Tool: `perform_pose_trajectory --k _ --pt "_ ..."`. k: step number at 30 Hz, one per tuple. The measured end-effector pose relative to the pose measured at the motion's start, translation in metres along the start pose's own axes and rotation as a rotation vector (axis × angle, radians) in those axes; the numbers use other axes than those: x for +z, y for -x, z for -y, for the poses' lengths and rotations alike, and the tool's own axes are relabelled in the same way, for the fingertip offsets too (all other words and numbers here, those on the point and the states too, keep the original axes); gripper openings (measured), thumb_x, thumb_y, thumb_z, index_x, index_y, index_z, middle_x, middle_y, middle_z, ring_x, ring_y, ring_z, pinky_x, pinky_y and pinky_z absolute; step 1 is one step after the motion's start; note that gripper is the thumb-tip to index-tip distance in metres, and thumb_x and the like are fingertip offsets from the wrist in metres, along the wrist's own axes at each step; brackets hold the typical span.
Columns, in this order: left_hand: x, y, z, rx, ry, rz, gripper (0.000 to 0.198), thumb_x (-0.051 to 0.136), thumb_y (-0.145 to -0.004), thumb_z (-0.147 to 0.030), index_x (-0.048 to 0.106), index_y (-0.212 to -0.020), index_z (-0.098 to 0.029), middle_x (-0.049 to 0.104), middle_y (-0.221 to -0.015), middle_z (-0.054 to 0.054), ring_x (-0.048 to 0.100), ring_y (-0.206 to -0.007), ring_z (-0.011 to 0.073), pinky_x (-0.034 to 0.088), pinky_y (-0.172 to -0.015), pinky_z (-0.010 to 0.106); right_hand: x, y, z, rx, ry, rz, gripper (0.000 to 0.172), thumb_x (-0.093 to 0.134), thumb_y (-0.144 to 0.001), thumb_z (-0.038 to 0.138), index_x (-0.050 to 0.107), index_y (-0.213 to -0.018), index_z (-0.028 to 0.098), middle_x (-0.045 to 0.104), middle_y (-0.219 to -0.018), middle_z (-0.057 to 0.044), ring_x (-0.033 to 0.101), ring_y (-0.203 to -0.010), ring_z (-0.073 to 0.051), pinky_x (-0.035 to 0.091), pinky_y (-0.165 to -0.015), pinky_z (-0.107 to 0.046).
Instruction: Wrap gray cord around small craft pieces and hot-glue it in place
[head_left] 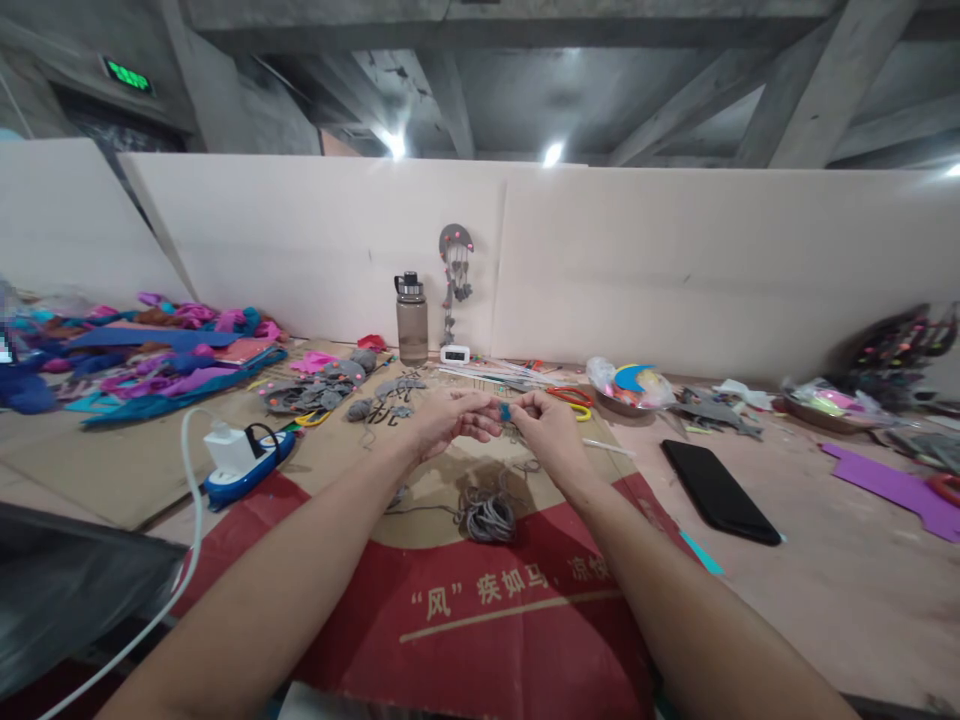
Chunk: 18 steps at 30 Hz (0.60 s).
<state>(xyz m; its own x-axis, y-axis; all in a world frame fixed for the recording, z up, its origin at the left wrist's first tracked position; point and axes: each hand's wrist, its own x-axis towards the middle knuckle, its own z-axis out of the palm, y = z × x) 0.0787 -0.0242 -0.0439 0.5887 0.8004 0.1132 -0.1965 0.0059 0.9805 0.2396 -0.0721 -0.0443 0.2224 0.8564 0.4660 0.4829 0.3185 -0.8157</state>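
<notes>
Right hand (550, 425) pinches small teal scrap (505, 412), grip closed; left hand (455, 420) half-curled alongside, hold unclear. Best steadied by edges, clear of near grey yarn coil (489, 514).

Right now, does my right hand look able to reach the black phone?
Probably yes: the black phone lies uncovered on the table, though your right hand seems to pinch a blue piece.

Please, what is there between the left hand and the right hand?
In the head view, a small teal piece sits between the left hand and the right hand, at their fingertips; it is too small to identify.
</notes>
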Motion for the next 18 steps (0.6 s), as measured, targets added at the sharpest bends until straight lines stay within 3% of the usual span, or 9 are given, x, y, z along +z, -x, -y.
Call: perform_pose_trajectory --k 5,14,18 --pt "0.0049 0.0006 0.0035 0.05 -0.151 -0.031 0.03 0.071 -0.071 -0.031 0.068 -0.091 -0.009 0.07 -0.072 0.01 0.066 -0.064 0.0152 0.052 -0.06 0.026 0.0015 0.0029 -0.0009 -0.071 0.113 -0.006 0.015 0.053 -0.071 0.03 0.06 -0.066 0.018 0.048 -0.051 0.004 0.038 -0.047 -0.01 0.029 -0.048 -0.023" --pt "0.0077 0.001 0.0057 0.092 -0.236 -0.093 0.022 0.071 -0.071 -0.029 0.064 -0.077 -0.009 0.069 -0.065 0.008 0.064 -0.057 0.013 0.054 -0.059 0.026 0.0028 0.0082 0.0028 -0.179 0.248 0.003 0.01 0.054 -0.074 0.024 0.06 -0.07 0.018 0.054 -0.058 0.001 0.044 -0.053 -0.012 0.033 -0.053 -0.024" --pt "0.0051 -0.0016 0.0045 0.135 -0.193 -0.189 0.021 0.071 -0.07 -0.028 0.061 -0.073 -0.01 0.068 -0.064 0.006 0.065 -0.057 0.0127 0.055 -0.06 0.026 0.0057 0.0073 -0.002 -0.231 0.159 0.049 0.017 0.051 -0.079 0.024 0.06 -0.091 0.016 0.055 -0.066 0.0 0.048 -0.058 -0.013 0.037 -0.057 -0.025"
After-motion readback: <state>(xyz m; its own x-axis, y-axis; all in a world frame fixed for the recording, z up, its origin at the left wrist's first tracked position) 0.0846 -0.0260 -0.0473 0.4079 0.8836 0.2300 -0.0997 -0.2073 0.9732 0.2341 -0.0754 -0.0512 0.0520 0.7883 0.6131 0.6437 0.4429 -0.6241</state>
